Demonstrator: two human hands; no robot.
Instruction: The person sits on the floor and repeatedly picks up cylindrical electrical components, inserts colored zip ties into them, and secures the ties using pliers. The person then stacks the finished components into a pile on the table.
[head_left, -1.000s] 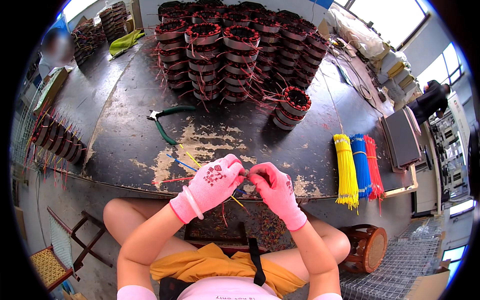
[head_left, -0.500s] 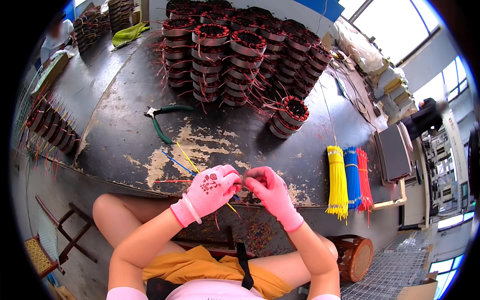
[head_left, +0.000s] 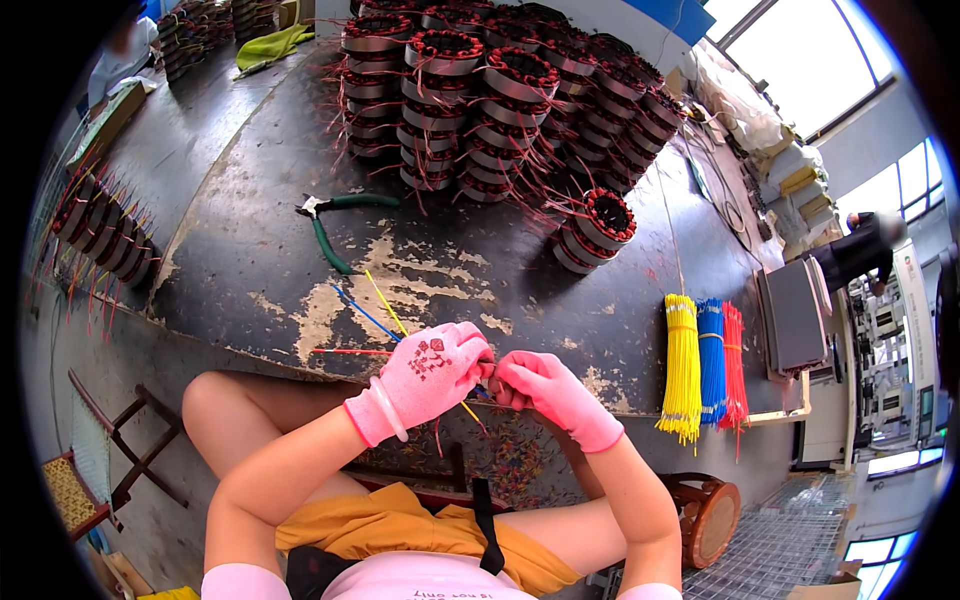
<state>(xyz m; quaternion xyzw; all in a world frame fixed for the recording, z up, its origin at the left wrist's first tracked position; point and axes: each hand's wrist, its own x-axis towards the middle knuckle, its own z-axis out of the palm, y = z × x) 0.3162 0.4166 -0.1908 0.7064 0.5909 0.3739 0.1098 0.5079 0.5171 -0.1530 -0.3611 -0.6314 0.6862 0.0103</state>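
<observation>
My left hand (head_left: 430, 372), in a pink glove, is closed around a few thin wires. A yellow wire (head_left: 385, 301), a blue wire (head_left: 366, 315) and a red wire (head_left: 348, 351) stick out past it toward the table; a yellow end also shows below the hand. Right against its fingertips, my right hand (head_left: 555, 396), also gloved in pink, is closed in a pinch. What lies between its fingers is hidden, though a bit of blue shows between the hands. Green-handled cutting pliers (head_left: 321, 238) rest on the table beyond the wires.
Stacks of wound motor stators (head_left: 440, 100) fill the far table, with a shorter stack (head_left: 595, 232) nearer. Bundled yellow wires (head_left: 682, 365), blue wires (head_left: 711, 355) and red wires (head_left: 733, 360) lie at the right edge. More stators (head_left: 105, 230) lie at left. A person (head_left: 860, 250) is at far right.
My right hand has moved in against the left fingertips, its fingers now pinched there. The left hand keeps hold of the wires. The whole view has shifted slightly.
</observation>
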